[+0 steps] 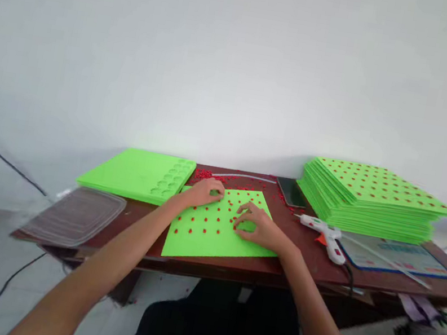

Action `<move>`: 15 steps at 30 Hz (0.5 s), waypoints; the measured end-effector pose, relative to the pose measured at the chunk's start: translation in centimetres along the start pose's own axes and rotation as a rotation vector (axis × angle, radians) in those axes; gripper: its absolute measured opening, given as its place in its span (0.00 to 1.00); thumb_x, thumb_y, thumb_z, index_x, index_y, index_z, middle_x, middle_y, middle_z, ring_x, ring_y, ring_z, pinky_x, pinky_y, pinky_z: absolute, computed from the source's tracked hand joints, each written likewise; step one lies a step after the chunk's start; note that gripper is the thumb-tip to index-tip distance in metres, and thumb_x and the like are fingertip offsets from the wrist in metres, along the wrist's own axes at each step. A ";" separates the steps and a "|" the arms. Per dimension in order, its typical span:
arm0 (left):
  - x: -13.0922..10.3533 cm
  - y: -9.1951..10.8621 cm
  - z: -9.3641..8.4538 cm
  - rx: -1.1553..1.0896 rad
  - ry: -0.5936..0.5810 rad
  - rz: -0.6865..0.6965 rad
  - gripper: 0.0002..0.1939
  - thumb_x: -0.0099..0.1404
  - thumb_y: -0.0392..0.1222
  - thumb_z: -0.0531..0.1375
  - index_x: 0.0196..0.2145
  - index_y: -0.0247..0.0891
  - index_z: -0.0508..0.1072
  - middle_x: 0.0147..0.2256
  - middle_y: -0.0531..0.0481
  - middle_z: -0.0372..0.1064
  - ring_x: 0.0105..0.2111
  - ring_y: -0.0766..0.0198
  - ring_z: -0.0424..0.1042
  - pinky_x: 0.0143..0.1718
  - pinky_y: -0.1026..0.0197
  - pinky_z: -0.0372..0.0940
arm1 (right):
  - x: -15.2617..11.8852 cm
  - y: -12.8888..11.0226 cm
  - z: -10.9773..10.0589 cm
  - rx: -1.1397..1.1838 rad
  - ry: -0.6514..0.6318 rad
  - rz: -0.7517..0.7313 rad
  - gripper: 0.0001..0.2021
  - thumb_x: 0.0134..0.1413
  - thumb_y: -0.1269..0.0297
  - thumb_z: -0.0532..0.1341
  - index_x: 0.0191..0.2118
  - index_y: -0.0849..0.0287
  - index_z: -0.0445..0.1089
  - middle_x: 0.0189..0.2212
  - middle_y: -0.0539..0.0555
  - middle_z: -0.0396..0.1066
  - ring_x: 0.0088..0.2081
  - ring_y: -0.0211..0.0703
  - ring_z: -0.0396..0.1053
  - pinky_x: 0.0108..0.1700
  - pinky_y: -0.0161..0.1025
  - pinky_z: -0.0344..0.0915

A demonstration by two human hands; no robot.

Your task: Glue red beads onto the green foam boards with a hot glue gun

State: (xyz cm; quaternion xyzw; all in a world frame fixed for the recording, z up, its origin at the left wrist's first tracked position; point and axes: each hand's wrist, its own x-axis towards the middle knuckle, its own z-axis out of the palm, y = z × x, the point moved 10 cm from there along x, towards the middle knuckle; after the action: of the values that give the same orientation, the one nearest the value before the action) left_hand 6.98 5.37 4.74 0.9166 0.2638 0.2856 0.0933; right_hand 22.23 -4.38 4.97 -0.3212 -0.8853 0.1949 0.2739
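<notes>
A bright green sheet with rows of small red beads lies in front of me on the table. My left hand is over the sheet's far left part, its thumb and forefinger curled together; whatever is between them is too small to make out. My right hand rests over the right half of the sheet. Its thumb and forefinger close around a small red bead at the sheet's surface, while the other fingers are bent.
Plain green sheets and a clear plastic lid lie left. Loose red beads and a dark phone lie behind. At right are a tall stack of beaded sheets, a white glue gun and a glue stick.
</notes>
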 end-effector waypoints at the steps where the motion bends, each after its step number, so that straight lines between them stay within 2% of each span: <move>1: 0.0 0.0 0.0 -0.001 -0.002 -0.002 0.06 0.70 0.39 0.60 0.39 0.39 0.77 0.42 0.47 0.76 0.44 0.59 0.73 0.52 0.55 0.65 | 0.0 0.0 0.1 0.001 -0.001 -0.001 0.07 0.56 0.67 0.69 0.42 0.51 0.78 0.51 0.55 0.67 0.55 0.49 0.68 0.60 0.50 0.62; 9: 0.2 0.2 0.1 0.005 -0.002 -0.007 0.07 0.70 0.41 0.60 0.38 0.39 0.78 0.41 0.47 0.76 0.43 0.59 0.74 0.51 0.54 0.65 | 0.0 -0.3 0.0 -0.010 0.016 0.007 0.04 0.55 0.69 0.68 0.38 0.53 0.77 0.49 0.55 0.68 0.52 0.49 0.70 0.59 0.51 0.63; 15: 0.4 0.3 -0.1 -0.009 0.002 -0.010 0.08 0.70 0.42 0.59 0.37 0.39 0.78 0.40 0.47 0.76 0.42 0.59 0.74 0.51 0.54 0.66 | 0.0 -0.6 -0.2 0.003 0.022 -0.015 0.08 0.55 0.68 0.69 0.42 0.52 0.78 0.49 0.56 0.68 0.52 0.49 0.70 0.58 0.51 0.64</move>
State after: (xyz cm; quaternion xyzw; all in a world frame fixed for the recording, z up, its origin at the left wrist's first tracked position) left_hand 7.32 5.30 5.09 0.9145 0.2671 0.2874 0.0984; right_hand 22.02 -4.80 5.44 -0.3164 -0.8844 0.1906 0.2854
